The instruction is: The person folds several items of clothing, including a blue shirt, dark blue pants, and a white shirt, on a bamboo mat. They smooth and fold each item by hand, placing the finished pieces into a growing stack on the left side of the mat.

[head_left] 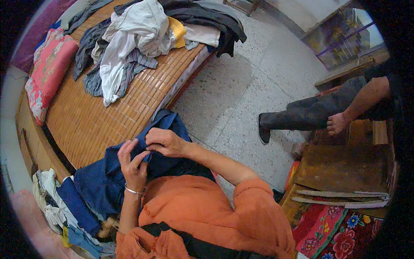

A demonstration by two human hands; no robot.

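Observation:
A dark blue garment [103, 177] lies across my lap and over the near corner of the bed. My right hand [167, 143] is closed in a pinch on a fold of it. My left hand [133, 165], with a silver bangle at the wrist, is right beside it. Its thumb and a finger pinch the same cloth, while its other fingers stand raised. The fingertips of both hands nearly meet, and the exact bit of cloth between them is partly hidden.
The bed has a bamboo mat [82, 125], a heap of clothes [138, 34] and a pink floral quilt [51, 64]. More folded clothes [56, 203] lie at the lower left. A person [319, 108] sits at the right, near a wooden chair [345, 168] and a flowered red cloth [340, 233].

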